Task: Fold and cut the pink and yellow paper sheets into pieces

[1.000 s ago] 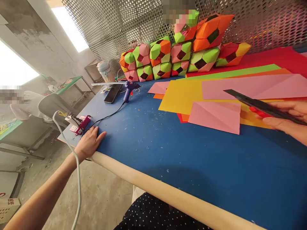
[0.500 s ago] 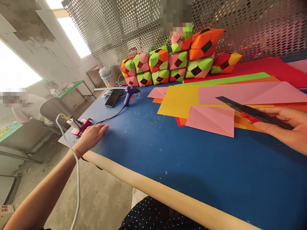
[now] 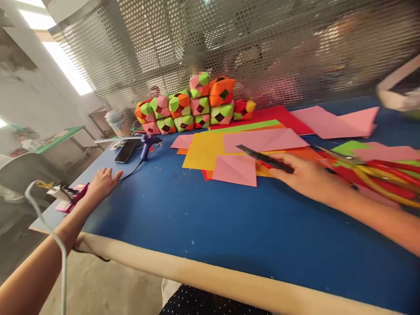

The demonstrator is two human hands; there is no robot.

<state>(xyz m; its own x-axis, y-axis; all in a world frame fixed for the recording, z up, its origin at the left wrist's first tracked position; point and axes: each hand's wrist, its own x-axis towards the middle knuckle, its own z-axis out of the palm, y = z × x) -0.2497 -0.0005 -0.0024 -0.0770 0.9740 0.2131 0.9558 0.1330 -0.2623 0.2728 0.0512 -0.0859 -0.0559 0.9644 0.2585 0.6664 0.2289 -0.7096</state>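
Note:
My right hand (image 3: 292, 170) is wrapped round a black utility knife (image 3: 262, 158) with a red part, its tip pointing left above coloured paper. Beneath it lie a yellow sheet (image 3: 203, 151) and a small folded pink piece (image 3: 235, 170). On the left of the blue table (image 3: 183, 218), my left hand (image 3: 104, 183) is spread, holding nothing, beside a magenta power strip (image 3: 70, 203). A purple glue gun (image 3: 146, 148) stands beyond it, its cord running toward that hand.
Folded paper blocks (image 3: 183, 122) are stacked along the perforated metal screen (image 3: 278, 52). A phone (image 3: 126, 151) and a cup (image 3: 117, 123) are at the back left. Scissors (image 3: 377, 170) lie on the right. A white cable (image 3: 62, 258) crosses my left forearm.
The view has swung right, bringing the scissors and more pink paper into sight. My left hand has lifted its fingers and spread them. The knife stays in my right hand.

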